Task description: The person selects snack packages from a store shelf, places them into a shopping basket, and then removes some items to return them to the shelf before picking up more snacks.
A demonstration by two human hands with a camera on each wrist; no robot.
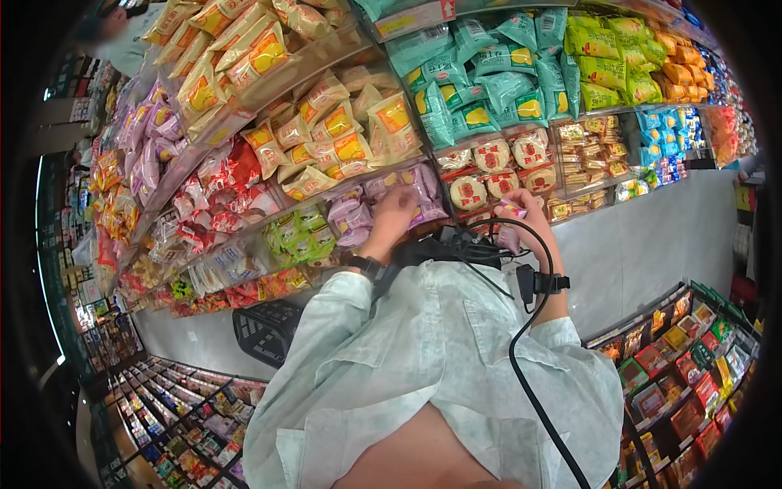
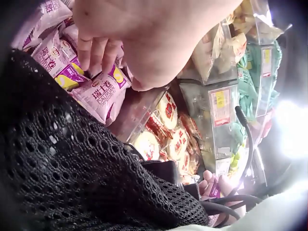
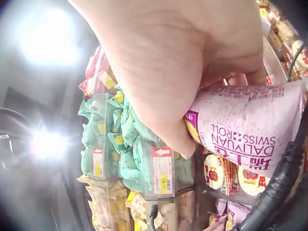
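Observation:
My left hand (image 1: 394, 213) reaches into a clear bin of purple-wrapped Swiss rolls (image 1: 350, 217). In the left wrist view its bent fingers (image 2: 98, 53) touch the wrappers of the Swiss rolls (image 2: 102, 95), with the thumb apart from them. Over the front of the neighbouring bin, my right hand (image 1: 531, 218) grips a Swiss roll packet (image 3: 240, 127) in a pale purple wrapper, printed side showing. The thumb lies along one end of that packet, while most of the fingers are hidden behind the palm in the right wrist view.
Round white cakes (image 1: 491, 155) fill the bin to the right. Teal packets (image 1: 489, 77) and yellow-orange packets (image 1: 326, 130) lie in bins farther back. A black cable (image 1: 521, 350) loops past the right hand. A black mesh bag (image 2: 72, 159) hangs close below the left hand.

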